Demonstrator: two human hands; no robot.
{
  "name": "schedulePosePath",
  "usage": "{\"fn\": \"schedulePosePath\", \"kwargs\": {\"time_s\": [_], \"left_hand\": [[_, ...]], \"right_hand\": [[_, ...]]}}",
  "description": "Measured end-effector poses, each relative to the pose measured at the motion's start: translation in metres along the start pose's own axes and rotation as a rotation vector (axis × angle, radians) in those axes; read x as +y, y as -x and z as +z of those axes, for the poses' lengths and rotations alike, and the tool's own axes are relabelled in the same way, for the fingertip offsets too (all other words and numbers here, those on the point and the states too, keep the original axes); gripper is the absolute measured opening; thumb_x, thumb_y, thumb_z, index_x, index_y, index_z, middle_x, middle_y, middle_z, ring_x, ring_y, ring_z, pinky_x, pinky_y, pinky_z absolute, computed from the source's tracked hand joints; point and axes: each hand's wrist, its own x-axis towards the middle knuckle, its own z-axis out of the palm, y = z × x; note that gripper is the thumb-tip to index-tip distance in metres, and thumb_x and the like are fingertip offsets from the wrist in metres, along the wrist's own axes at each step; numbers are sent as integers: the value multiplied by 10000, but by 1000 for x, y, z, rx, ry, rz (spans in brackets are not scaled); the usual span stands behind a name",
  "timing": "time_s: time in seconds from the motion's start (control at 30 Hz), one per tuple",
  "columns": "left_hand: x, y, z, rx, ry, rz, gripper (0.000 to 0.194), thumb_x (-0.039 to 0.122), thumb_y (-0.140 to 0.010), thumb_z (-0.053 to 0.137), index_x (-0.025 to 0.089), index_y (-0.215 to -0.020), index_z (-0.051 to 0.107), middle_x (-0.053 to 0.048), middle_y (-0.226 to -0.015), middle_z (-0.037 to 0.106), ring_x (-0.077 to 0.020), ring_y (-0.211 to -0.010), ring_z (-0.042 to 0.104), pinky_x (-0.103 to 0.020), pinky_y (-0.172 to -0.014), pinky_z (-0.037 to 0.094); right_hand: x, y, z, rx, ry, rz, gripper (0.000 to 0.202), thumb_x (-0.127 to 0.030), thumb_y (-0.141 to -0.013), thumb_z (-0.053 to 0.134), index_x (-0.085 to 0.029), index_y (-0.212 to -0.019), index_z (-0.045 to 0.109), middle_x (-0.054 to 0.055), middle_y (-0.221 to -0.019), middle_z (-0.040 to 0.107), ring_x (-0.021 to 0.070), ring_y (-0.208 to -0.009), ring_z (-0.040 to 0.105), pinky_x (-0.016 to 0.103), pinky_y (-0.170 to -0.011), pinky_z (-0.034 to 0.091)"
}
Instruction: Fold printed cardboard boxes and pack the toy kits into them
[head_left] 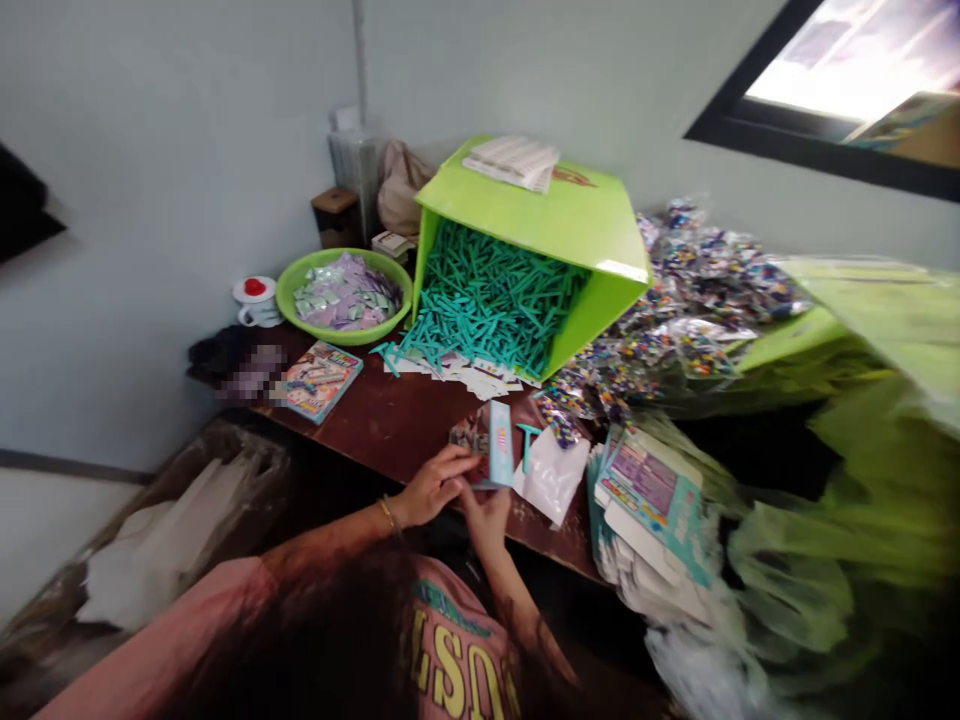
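Note:
A small printed cardboard box (501, 445) with a light blue side stands tilted over the front edge of the table. My right hand (487, 515) grips its near end from below. My left hand (433, 487) has its fingers on the box's dark printed face, the thumb close to my right fingers. Just right of the box lies a teal T-shaped plastic piece (527, 447). Beside that piece is a white plastic packet (556, 480). The inside of the box is hidden from me.
A tipped green bin (600, 225) spills teal pieces (487, 310). Left of it stand a green bowl (289, 305) of packets, a lidded mug (259, 305) and a printed box (322, 380). Bead bags (697, 270) and flat cartons (652, 495) crowd the right.

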Motion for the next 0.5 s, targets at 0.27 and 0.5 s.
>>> {"fn": "schedulePosePath", "kwargs": {"time_s": [0.27, 0.5], "left_hand": [[-17, 9, -36, 210, 264, -414, 772, 440, -684, 894, 178, -1357, 622, -161, -1268, 708, -313, -1104, 696, -474, -989, 546], [-20, 30, -208, 622, 27, -493, 486, 307, -628, 938, 84, -1014, 743, -59, -906, 782, -215, -832, 719, -325, -845, 578]], "right_hand": [[-5, -21, -10, -145, -493, 341, 529, -445, -890, 712, -285, -1374, 568, 114, -1235, 726, 324, -1052, 744, 563, -909, 616], [-2, -11, 18, -276, -405, 260, 701, -532, -911, 688, -373, -1538, 419, 115, -1462, 578, 269, -1173, 704, 437, -929, 631]]}}
